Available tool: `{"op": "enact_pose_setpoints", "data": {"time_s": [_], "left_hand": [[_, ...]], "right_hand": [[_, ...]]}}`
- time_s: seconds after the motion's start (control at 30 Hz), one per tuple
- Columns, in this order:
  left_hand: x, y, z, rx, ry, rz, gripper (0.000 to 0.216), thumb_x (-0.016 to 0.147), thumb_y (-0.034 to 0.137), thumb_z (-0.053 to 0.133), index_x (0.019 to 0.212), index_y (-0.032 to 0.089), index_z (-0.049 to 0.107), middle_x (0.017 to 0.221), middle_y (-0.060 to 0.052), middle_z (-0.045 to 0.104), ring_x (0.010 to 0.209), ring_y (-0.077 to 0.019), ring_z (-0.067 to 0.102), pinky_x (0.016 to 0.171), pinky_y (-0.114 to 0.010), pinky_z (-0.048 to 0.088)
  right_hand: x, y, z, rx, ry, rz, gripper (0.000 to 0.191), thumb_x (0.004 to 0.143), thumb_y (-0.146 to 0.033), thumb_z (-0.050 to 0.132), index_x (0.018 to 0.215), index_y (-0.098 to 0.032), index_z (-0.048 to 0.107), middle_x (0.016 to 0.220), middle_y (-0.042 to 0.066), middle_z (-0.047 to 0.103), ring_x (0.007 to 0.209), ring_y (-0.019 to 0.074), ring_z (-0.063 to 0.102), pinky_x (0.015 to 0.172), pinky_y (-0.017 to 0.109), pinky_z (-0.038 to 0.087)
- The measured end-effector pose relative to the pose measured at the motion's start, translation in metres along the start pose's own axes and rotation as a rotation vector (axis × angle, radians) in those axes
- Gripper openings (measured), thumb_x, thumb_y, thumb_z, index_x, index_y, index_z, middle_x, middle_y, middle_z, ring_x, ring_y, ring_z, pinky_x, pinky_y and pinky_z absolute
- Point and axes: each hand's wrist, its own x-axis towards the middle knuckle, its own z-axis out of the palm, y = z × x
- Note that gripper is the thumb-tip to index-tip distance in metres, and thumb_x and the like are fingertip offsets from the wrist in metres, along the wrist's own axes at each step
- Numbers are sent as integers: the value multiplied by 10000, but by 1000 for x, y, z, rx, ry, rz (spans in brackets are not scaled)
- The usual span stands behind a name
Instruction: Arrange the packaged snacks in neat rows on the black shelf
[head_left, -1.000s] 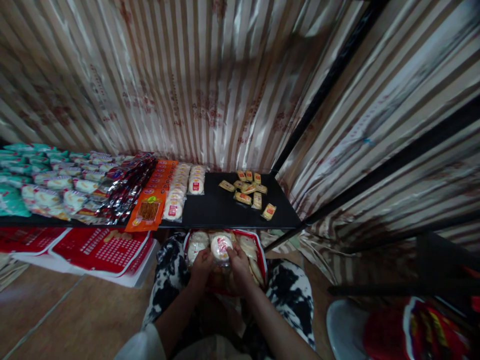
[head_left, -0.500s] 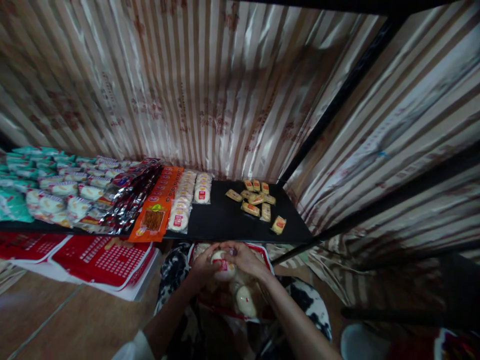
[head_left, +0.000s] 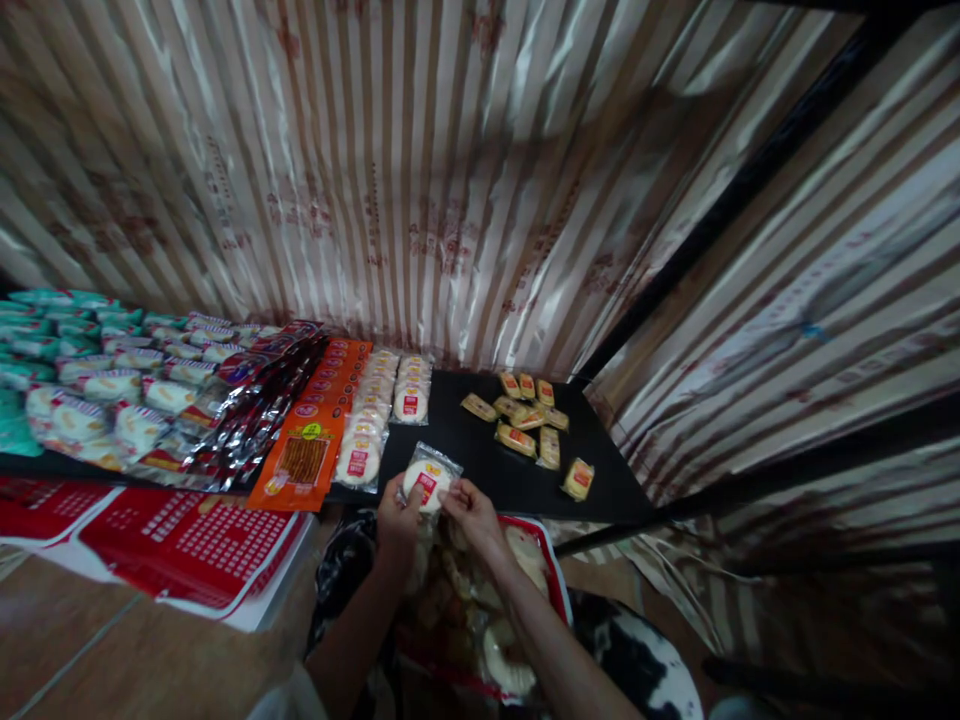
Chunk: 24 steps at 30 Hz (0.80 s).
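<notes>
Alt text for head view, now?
A person's left hand and right hand hold a wrapped round white snack at the edge of a black shelf. On the shelf, similar snacks and an orange packet lie left, small yellow packets right.

1. A single view is supplied by a head-worn camera, placed above and behind the left hand (head_left: 397, 518) and right hand (head_left: 474, 515).
2. The lens is aimed forward and down; the hands are framed below centre.
3. The hands are viewed from near; the shelf (head_left: 517, 492) just beyond them is seen from above, the striped curtain (head_left: 420, 150) farther off.
</notes>
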Motion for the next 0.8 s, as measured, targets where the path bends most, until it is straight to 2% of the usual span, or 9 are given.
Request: {"op": "enact_pose_setpoints", "data": {"time_s": [0.07,0.17,0.27,0.37,0.67,0.8], "left_hand": [[7,-2,4,78,20,6,455,682,337,646,1073,121,558,834,-61,672,690,-157,641,574,-240,508],[15,-8,5,293,65,106,498,726,234,568,1206,123,495,1040,-114,641,905,-198,632,741,-292,525],[20,-13,8,533,62,279,546,739,175,511,1281,159,452,1277,-135,514,1146,-236,520,896,-342,482],[23,-15,17,666,35,374,525,754,149,461,1278,180,469,1372,-115,431,1271,-248,397,970,-381,436],[54,4,40,834,52,361,544,739,89,421,1281,64,458,1395,-135,422,1297,-226,361,1097,-335,267],[67,6,42,875,38,343,570,735,63,397,1301,106,446,1409,-97,413,1290,-219,370,1096,-346,265]], "right_hand": [[14,1,2,12,48,-19,396,540,-455,731,778,-185,567,684,-1,633,618,139,592,619,260,475],[40,-3,1,-26,108,-72,392,535,-452,710,794,-186,581,683,4,635,628,147,591,631,270,477],[66,-9,0,-161,106,-127,351,598,-447,650,822,-182,601,711,14,646,646,157,593,616,270,474],[88,-14,3,-324,104,-160,308,664,-403,595,870,-176,624,731,15,660,658,157,598,618,266,475],[130,-19,32,-621,138,-197,255,749,-289,551,964,-217,668,811,15,683,708,154,618,655,257,485],[135,-25,39,-754,198,-211,281,779,-283,533,1022,-213,657,912,39,668,753,150,616,689,250,477]]}}
